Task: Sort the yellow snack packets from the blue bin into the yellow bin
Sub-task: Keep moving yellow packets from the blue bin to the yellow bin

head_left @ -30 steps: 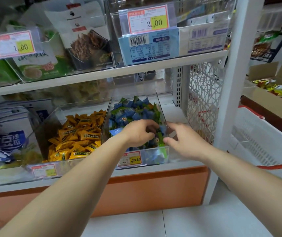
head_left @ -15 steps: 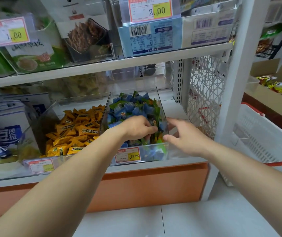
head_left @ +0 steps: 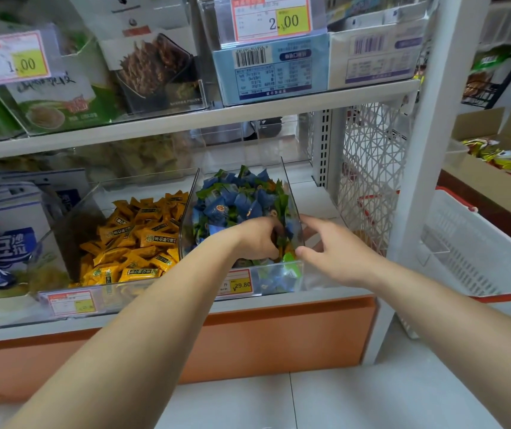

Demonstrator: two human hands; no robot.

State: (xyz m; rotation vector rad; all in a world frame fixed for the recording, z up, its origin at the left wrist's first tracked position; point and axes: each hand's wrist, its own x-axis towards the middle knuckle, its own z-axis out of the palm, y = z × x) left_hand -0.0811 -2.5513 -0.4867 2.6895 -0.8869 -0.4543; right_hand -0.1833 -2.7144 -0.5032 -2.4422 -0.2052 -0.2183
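Two clear bins stand side by side on the lower shelf [head_left: 309, 300]. The yellow bin [head_left: 71, 218], on the left, is heaped with yellow packets [head_left: 142, 239]. The blue bin [head_left: 275, 278], touching it on the right, holds a pile of blue packets [head_left: 232, 202] mixed with green ones.

The left hand [head_left: 257, 239] reaches into the blue bin near its front right corner, back of the hand up, with the fingers curled down into the pile. A yellow scrap [head_left: 288, 252] shows just under the fingertips, among the blue and green wrappers. The fingertips are buried, so I cannot tell whether they hold it or anything else.

The right hand [head_left: 337, 255] is outside the blue bin, just beside its right wall. Its thumb tip sits at the wall's front edge and its fingers are spread and fairly straight along the outer face of the wall, holding nothing.

A price tag [head_left: 237, 284] reading 29.80 is fixed to the front of the blue bin, partly covered by the left forearm. A white mesh panel [head_left: 371, 168] closes the shelf on the right. Beyond the shelf post lie a white basket [head_left: 470, 258] with a red rim and an open cardboard box [head_left: 495, 184]. The upper shelf carries boxed and bagged snacks behind tags marked 2.00 [head_left: 274, 18] and 1.00 [head_left: 9, 58].
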